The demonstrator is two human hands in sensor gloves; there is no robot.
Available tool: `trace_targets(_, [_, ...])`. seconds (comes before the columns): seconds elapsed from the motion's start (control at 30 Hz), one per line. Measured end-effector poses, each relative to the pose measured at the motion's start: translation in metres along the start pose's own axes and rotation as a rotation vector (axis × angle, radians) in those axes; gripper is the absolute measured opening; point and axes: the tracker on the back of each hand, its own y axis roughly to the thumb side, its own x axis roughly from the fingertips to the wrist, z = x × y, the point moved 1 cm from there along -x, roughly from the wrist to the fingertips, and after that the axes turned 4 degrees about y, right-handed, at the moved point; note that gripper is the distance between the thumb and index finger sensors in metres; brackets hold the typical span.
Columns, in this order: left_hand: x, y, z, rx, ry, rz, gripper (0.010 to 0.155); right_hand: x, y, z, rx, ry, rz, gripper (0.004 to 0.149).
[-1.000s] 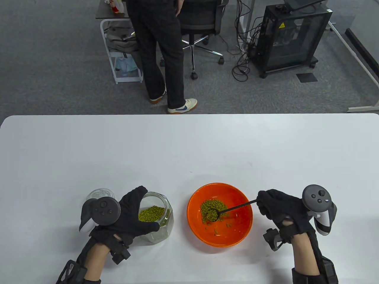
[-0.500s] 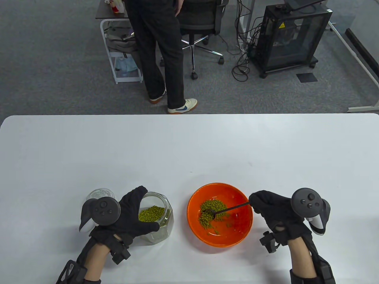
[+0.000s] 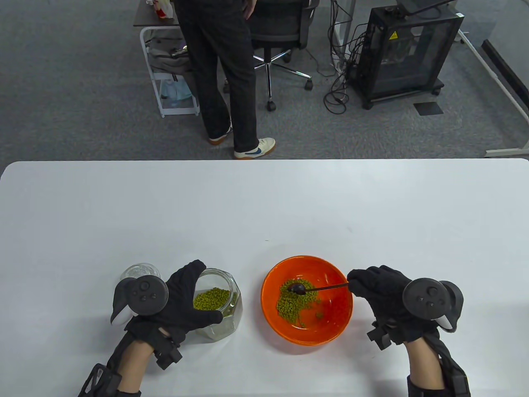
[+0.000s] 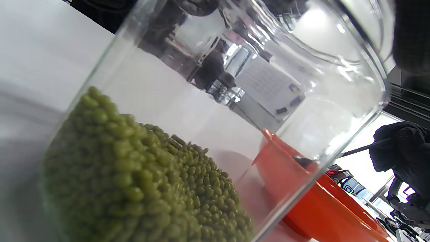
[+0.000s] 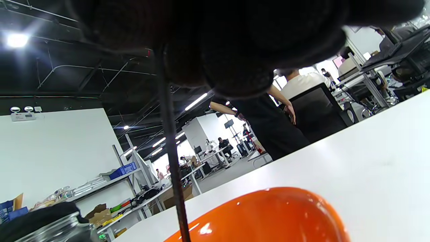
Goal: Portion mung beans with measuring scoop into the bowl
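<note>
An orange bowl (image 3: 330, 322) holds a heap of mung beans (image 3: 293, 304). My right hand (image 3: 378, 289) pinches the thin handle of a black measuring scoop (image 3: 296, 288), whose turned-over head hangs above the beans. To the left, my left hand (image 3: 182, 297) grips a tilted glass jar (image 3: 219, 304) with more mung beans (image 3: 211, 298) inside. The left wrist view looks through the jar (image 4: 235, 84) at its beans (image 4: 141, 188), with the bowl (image 4: 322, 205) beyond. In the right wrist view the scoop handle (image 5: 169, 148) runs down to the bowl rim (image 5: 268, 211).
A round glass lid (image 3: 140, 271) lies on the white table (image 3: 264, 206) behind my left hand. A person in dark trousers (image 3: 223, 74) stands past the table's far edge, beside an office chair (image 3: 281, 29) and a black cabinet (image 3: 407, 49).
My right hand rolled over and the scoop turned, dumping its beans onto the heap in the bowl. The left hand and jar stayed still.
</note>
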Motion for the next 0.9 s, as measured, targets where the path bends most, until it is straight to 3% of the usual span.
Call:
trace_targets(0.27, [0.000,0.000,0.000,-0.004,-0.001,0.000,0.124,0.003,-0.014,-0.010,-0.092,-0.038,0.023,0.045])
trace_targets(0.53, [0.000,0.000,0.000,-0.007,-0.002,0.000,0.125,0.006,-0.041,-0.016,-0.316,-0.131,0.177,0.044])
trace_targets(0.9, [0.000,0.000,0.000,-0.015,-0.004,0.001,0.125,0.010,-0.073,-0.005,-0.570,-0.133,0.400,0.043])
